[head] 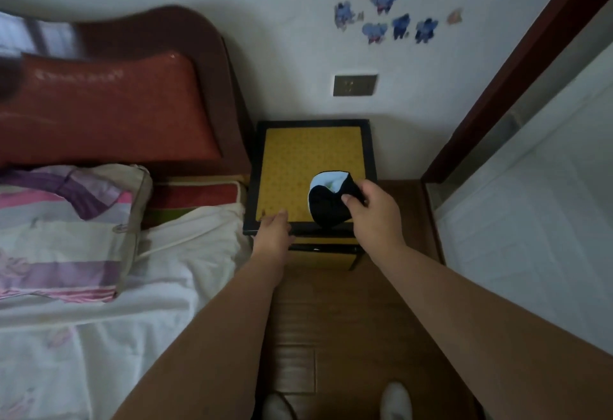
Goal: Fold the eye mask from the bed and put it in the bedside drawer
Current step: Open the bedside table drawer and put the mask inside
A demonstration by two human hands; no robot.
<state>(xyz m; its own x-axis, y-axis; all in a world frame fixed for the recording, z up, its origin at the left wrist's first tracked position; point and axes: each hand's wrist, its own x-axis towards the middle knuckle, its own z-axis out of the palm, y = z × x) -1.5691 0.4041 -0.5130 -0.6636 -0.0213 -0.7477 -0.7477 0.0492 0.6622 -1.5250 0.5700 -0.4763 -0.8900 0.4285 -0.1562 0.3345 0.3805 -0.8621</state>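
Note:
The eye mask (326,199), black outside with a pale blue lining, is folded over and held by my right hand (373,212) above the front right of the bedside cabinet's yellow top (292,167). My left hand (273,232) rests on the cabinet's front left edge, fingers curled over the black rim at the top of the drawer front (323,240). The drawer looks shut. Whether the left fingers grip a handle is hidden.
The bed (99,303) with white sheet and a striped pillow (66,230) lies left, against a red-brown headboard (109,111). A dark door frame (517,68) and pale panel stand right. Wooden floor (331,320) and my white shoes are below.

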